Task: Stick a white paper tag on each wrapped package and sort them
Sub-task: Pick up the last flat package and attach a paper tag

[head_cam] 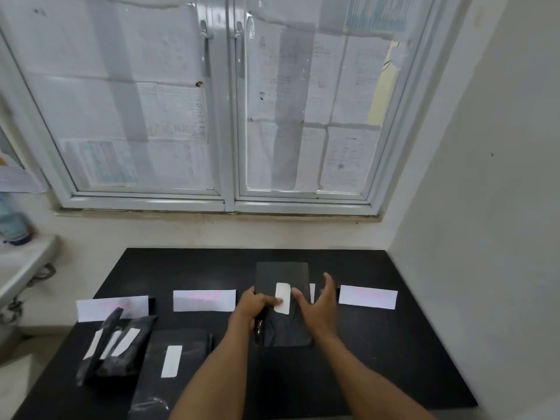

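Two bare arms reach in from 6 o'clock over the black worktop (363, 344). At the middle, the left hand (253, 303) holds a black package (283, 298) tipped up off the worktop, its fingers (269, 300) clamped on the left edge with the thumb pressing a white tag (283, 297) onto the front. The right hand (318, 301) hangs just beside the package at 3 o'clock, fingers apart, holding nothing.

At 9 o'clock lies a pile (118, 347) of tagged packages, and beside it one flat package (174, 356) with its own tag. Three white signs sit in a row farther back: left sign (112, 307), middle sign (204, 300), right sign (368, 296). Their pink writing is too blurry to read.

I think the sticking step is nearly done. Next the tag needs a firm rub flat, then the package must go by the right sign. Which sign that is, I cannot tell.
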Action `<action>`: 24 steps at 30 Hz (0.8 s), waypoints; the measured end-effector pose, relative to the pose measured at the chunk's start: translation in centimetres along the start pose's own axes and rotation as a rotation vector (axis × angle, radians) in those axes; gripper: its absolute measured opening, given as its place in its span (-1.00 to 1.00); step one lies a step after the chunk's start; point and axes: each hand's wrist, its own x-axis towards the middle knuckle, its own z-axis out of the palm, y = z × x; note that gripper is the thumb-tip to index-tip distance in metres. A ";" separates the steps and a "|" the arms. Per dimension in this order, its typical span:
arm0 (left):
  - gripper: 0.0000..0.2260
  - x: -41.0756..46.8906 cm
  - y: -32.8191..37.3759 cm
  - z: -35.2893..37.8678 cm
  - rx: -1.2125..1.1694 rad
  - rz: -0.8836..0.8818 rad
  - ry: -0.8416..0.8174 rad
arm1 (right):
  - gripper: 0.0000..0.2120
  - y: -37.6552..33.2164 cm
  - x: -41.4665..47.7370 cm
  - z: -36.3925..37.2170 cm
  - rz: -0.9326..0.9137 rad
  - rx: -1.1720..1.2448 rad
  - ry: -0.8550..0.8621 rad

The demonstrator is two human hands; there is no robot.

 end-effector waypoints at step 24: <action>-0.49 -1.3 0.7 -6.7 0.124 0.131 -0.062 | -0.31 -5.5 0.1 5.0 0.112 0.251 -0.070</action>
